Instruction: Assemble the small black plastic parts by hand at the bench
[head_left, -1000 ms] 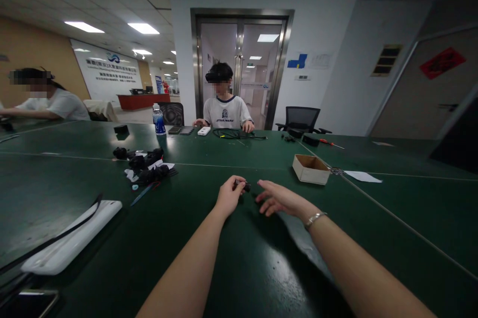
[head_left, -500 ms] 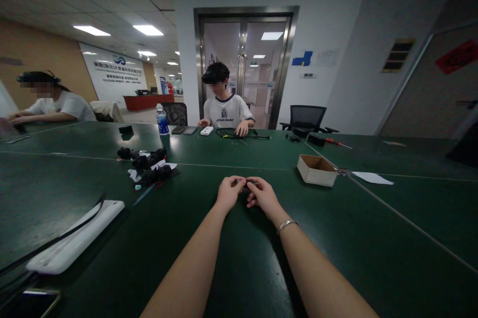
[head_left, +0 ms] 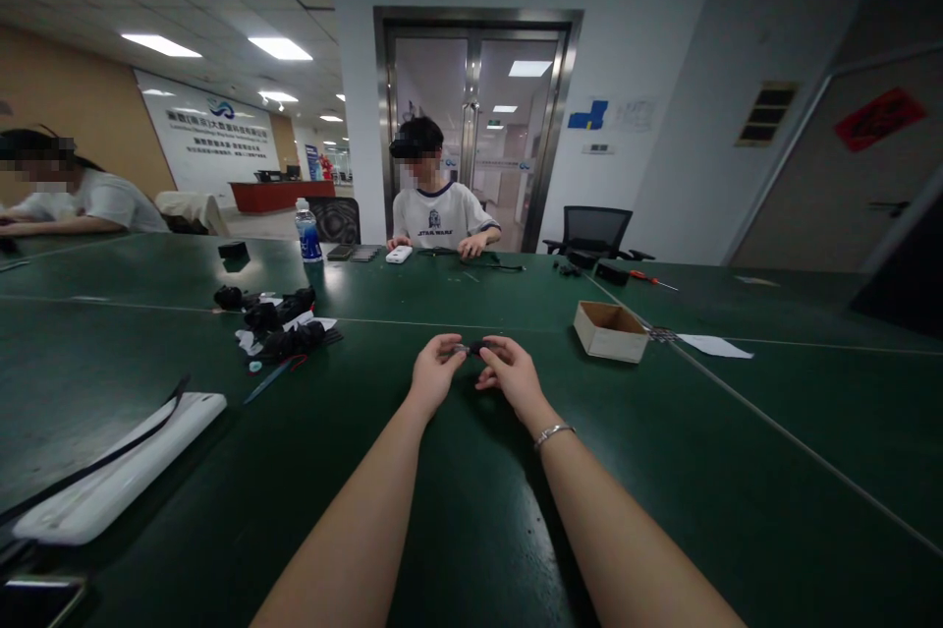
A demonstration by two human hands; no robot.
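Over the middle of the green table [head_left: 354, 471], my left hand [head_left: 436, 374] and my right hand [head_left: 512, 374] face each other, fingertips close together. Between them is a small dark piece [head_left: 477, 347], too small to identify. The right thumb and fingers pinch its dark end. A small greyish, shiny bit [head_left: 461, 349] shows at the left fingertips; whether it is part of the same piece I cannot tell. The fingers partly cover both.
To the right stands an open box [head_left: 610, 343], with white paper [head_left: 713, 346] beyond it. Black bundles [head_left: 284, 323] lie left, behind a long white case [head_left: 122, 471] with a black strap. Across the table, a person [head_left: 442, 205] handles a cable near a water bottle [head_left: 307, 233].
My hands have drawn slightly apart, so more of the small dark piece shows between the fingertips. The whole view has shifted a little, moving the table's contents leftward.
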